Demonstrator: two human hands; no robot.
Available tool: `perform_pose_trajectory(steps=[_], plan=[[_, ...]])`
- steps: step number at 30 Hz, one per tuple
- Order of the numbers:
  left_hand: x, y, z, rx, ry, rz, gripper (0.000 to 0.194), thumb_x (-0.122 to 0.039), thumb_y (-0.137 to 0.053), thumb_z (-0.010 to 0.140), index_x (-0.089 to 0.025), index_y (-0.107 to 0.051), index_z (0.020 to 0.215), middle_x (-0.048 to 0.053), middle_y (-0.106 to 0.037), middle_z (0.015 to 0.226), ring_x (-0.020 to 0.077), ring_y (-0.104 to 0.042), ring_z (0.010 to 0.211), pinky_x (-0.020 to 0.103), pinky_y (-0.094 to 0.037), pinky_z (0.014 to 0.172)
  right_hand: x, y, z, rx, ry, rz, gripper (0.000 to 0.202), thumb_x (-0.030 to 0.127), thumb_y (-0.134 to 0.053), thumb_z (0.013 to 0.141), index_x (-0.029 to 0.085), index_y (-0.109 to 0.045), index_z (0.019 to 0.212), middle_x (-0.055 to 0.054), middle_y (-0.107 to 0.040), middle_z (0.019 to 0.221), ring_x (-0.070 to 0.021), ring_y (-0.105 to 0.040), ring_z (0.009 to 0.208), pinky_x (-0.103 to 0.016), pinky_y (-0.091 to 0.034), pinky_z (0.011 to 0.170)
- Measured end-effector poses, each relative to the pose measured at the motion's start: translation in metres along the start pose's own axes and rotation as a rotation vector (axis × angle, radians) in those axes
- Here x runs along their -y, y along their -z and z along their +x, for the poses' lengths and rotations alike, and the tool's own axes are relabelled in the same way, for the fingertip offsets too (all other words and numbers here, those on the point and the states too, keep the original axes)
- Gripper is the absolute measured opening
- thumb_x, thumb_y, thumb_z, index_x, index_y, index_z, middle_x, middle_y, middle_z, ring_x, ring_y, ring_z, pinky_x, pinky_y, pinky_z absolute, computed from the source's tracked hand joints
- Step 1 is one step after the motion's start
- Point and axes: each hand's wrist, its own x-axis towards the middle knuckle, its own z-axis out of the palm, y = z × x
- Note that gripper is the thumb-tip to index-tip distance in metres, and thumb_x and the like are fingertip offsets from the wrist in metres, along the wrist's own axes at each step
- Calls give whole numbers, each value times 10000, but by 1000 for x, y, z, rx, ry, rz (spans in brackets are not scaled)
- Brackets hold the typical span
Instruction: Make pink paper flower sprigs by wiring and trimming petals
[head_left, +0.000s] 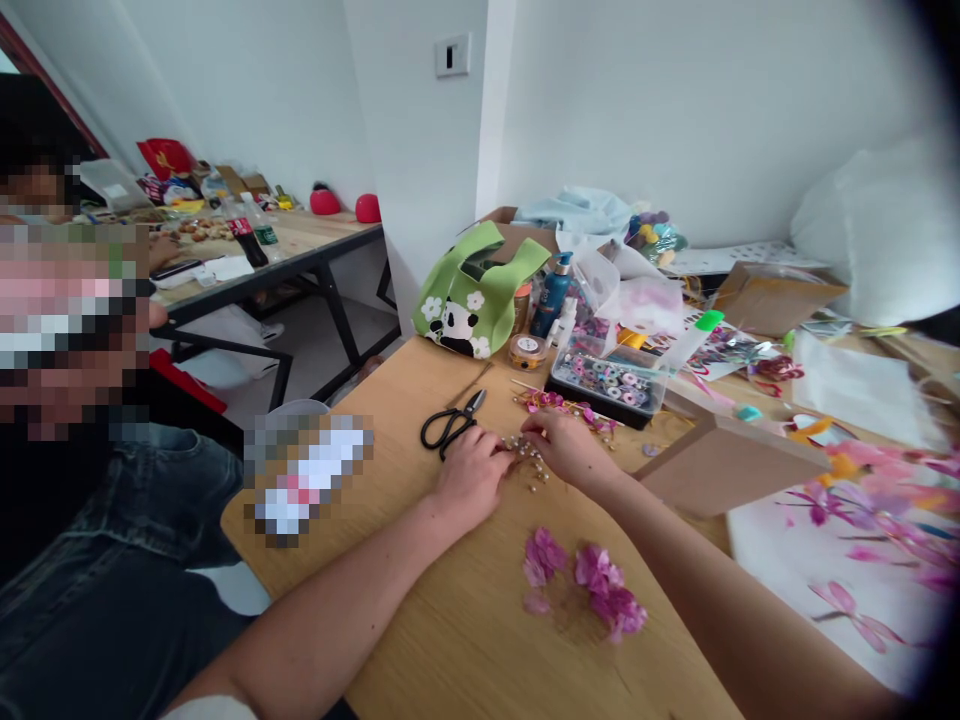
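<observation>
My left hand (474, 476) rests on the wooden table (420, 640), its fingers closed on a sprig of small pearly beads (534, 462). At the other side of the beads is my right hand (566, 448), its thumb and fingers pinched together; what lies between them is too small to tell. Black scissors (452, 422) lie just beyond my left hand. Pink beaded sprigs (559, 402) lie behind my right hand. Magenta petal clusters (609, 592) and a smaller pink cluster (545, 556) sit nearer to me, between my forearms.
A green panda bag (480, 290), a blue pump bottle (553, 295) and a bead box (607, 380) stand at the back. A tan board (735, 462) stands right of my right hand. At the left sits a person (67, 480), partly pixelated.
</observation>
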Motion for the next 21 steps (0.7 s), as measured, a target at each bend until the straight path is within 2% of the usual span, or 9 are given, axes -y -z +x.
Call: perform_pose_trajectory(steps=[6, 12, 18, 21], plan=[[-2, 2, 1, 7, -2, 11, 273, -114, -487, 873, -173, -641, 1090, 86, -599, 1021, 234, -482, 1005, 384, -457, 881, -9, -6, 1, -76, -51, 70, 254, 313, -562, 923, 170, -591, 1132, -67, -619, 1136, -188, -627, 942, -391, -533, 803], [-8, 7, 2, 28, -85, 28, 408, -48, -454, 835, -120, -550, 1225, 98, -593, 1156, 243, -456, 1068, 400, -424, 955, -8, -7, -2, -64, -75, 116, 258, 315, -562, 923, 170, -590, 1134, -67, -619, 1136, -188, -627, 942, -394, -531, 807], [-13, 9, 1, 106, -168, 99, 310, -133, -472, 861, -115, -609, 1138, 111, -613, 1139, 257, -462, 1105, 451, -346, 1033, -3, 0, -6, -24, -131, 151, 269, 319, -564, 921, 171, -585, 1145, -68, -616, 1144, -190, -627, 941, -394, -532, 804], [-14, 11, 0, 137, -176, 121, 321, -138, -471, 865, -111, -606, 1155, 111, -608, 1165, 254, -464, 1118, 447, -329, 1046, -3, 2, -6, -28, -177, 174, 275, 320, -567, 919, 172, -584, 1150, -69, -613, 1152, -192, -626, 944, -392, -533, 801]])
